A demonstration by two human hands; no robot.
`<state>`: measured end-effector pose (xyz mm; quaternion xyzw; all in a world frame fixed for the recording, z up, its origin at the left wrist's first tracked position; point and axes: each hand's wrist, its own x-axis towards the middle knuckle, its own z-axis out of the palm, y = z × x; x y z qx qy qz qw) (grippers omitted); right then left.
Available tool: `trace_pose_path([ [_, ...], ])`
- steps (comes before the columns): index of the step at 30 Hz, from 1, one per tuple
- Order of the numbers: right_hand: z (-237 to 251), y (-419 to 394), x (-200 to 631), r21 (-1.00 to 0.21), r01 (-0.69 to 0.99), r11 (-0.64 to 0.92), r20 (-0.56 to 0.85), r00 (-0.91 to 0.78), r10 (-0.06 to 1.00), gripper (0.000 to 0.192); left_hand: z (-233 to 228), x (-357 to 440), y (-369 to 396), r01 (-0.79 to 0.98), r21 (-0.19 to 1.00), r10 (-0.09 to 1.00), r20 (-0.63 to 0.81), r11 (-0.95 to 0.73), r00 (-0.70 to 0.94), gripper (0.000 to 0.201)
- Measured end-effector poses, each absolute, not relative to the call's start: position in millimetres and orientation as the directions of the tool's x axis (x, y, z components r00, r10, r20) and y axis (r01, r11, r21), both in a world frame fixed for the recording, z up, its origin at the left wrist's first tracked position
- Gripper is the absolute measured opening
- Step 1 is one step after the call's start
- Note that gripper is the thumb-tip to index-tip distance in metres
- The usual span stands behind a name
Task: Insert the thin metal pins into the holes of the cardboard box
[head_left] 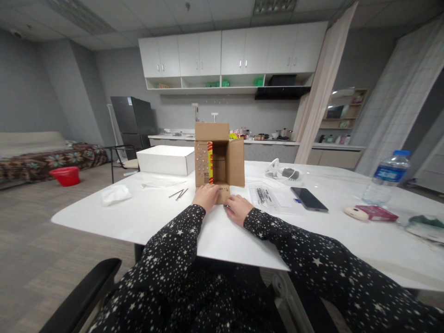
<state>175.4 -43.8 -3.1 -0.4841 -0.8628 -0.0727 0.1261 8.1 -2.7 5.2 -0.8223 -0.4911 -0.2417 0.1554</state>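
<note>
Resting on the lower flap (pixel 223 196) of the cardboard box (pixel 219 162), the left hand (pixel 207 196) has its fingers bent; whether it grips cannot be told. The right hand (pixel 238 209) lies at that flap's right corner, fingers curled close together; a small dark item shows at its fingertips, unidentified, and its hold likewise cannot be determined. The box stands around the middle of the table (pixel 163 215), between near and far edges, its opening facing the near edge, flaps spread. Thin metal pieces (pixel 181 194) lie left of it. A white carton (pixel 166 159) sits toward the far edge; crumpled tissue (pixel 116 194) lies near the left corner. To the right: a clear plastic bag (pixel 265 199) containing small dark pieces, then a phone (pixel 309 199).
</note>
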Motion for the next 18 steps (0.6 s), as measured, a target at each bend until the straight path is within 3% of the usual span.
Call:
trace_pose_path([
  [18,-4.9,-42.3,175.6,0.015,0.85,0.527,0.307,-0.505,0.807,0.026,4.5,10.4,-1.1,0.845,-0.054,0.681,0.567,-0.532,0.464,0.029],
])
